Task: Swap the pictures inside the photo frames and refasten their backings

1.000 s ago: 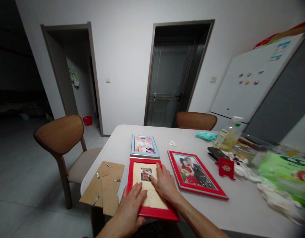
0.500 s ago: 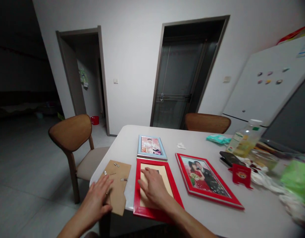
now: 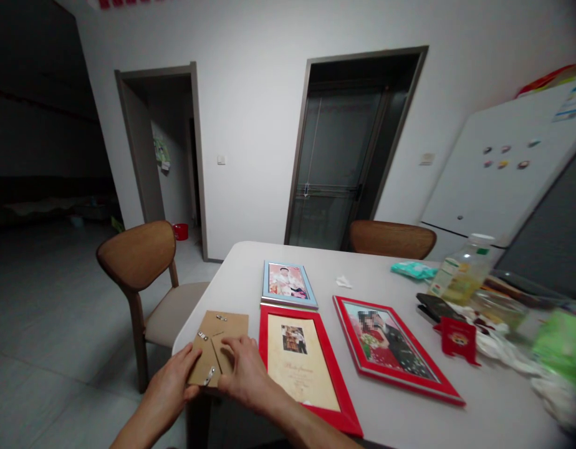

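A brown picture-frame backing board (image 3: 235, 325) with metal clips and a slit across it lies at the table's near left corner. Around its left edge closes my left hand (image 3: 172, 381), thumb at the near edge. My right hand (image 3: 248, 373) grips the board's near right side, fingers bent over it and hiding part of that edge. Just right of it lies a red photo frame (image 3: 335, 368) with a cream insert sheet (image 3: 311, 349) showing a small picture. Beyond it sits a light blue photo frame (image 3: 288, 280), and farther right another red photo frame (image 3: 393, 343) holding a couple's picture.
A crumpled tissue (image 3: 343, 282), teal packet (image 3: 413, 270), plastic bottle (image 3: 460, 268), dark wallet-like item (image 3: 435, 307) and red paper item (image 3: 459, 337) are on the table (image 3: 325, 265). Wooden chairs stand at the left (image 3: 143, 255) and far side (image 3: 393, 239).
My right hand has left the red frame's insert and moved left onto the backing board. My left hand now grips the board's edge. The insert's print is uncovered.
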`<state>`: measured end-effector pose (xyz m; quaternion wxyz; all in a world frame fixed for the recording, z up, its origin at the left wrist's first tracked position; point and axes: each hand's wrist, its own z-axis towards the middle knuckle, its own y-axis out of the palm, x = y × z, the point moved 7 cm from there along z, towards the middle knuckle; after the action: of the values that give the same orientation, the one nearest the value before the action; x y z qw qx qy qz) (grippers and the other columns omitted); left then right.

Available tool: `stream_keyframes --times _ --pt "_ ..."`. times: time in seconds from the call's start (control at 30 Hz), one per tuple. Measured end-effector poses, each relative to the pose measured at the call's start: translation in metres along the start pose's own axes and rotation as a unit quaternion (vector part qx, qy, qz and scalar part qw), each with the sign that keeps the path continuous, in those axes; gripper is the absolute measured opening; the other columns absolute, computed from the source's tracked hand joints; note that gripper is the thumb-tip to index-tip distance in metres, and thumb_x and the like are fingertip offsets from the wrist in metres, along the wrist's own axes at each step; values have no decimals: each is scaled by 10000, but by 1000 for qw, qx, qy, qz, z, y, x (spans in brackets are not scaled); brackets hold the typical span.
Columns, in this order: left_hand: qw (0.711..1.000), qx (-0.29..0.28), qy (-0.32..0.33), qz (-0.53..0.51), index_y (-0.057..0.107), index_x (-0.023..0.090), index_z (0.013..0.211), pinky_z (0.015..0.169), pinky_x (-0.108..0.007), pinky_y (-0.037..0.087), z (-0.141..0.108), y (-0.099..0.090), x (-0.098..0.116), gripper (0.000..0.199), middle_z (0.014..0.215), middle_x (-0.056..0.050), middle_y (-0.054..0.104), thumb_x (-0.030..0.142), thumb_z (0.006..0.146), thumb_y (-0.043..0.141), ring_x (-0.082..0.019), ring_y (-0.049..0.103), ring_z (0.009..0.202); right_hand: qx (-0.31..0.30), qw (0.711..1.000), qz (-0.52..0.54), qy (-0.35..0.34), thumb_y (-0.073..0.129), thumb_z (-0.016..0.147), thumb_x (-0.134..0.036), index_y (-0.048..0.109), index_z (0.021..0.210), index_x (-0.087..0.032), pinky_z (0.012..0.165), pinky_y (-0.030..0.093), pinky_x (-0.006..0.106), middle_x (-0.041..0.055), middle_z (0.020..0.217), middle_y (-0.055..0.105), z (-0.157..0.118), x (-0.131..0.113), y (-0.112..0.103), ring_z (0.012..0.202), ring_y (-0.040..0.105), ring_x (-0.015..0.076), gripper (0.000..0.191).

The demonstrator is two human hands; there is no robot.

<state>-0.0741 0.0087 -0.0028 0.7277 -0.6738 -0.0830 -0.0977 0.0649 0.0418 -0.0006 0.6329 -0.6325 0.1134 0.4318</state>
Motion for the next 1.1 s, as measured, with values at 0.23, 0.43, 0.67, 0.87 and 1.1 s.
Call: stream_keyframes --times 0.23,0.43,0.67,0.87,1.1 --pt "990 7 101 -100 464 173 1140 996 -323 302 -3 -28 81 546 1295 -84 409 117 606 560 -187 386 1175 19 1000 -10 -15 502 549 -141 556 985 -184 876 356 320 62 1025 518 -40 13 -90 979 457 198 441" --pt "979 -69 150 -117 439 178 1165 987 -349 306 0 14 141 588 1316 -108 373 290 621 633 -222 368 1185 14 996 -81 45 461 542 -136 571 952 -184 891 344 324 69 1036 517 -73 68 -120 989 460 201 428" --pt "979 -91 158 -89 432 126 1184 1012 -376 239 13 42 151 564 1322 -122 361 332 679 575 -245 310 1215 19 988 -136 76 482 575 -183 598 969 -158 885 339 316 90 1061 521 -68 96 -109 997 456 220 411" --pt "970 -105 198 -97 436 131 1182 1025 -441 177 9 54 154 553 1327 -118 352 403 712 539 -248 250 1245 48 980 -188 45 484 623 -184 612 956 -169 829 358 301 92 1002 528 -59 97 -98 940 461 209 358" --pt "966 -79 219 -113 461 171 1134 1030 -428 183 -1 55 152 536 1294 -94 411 355 658 625 -217 338 1203 32 972 -231 -13 452 725 -195 605 952 -256 833 341 338 59 1088 494 -69 87 -92 985 434 205 281"
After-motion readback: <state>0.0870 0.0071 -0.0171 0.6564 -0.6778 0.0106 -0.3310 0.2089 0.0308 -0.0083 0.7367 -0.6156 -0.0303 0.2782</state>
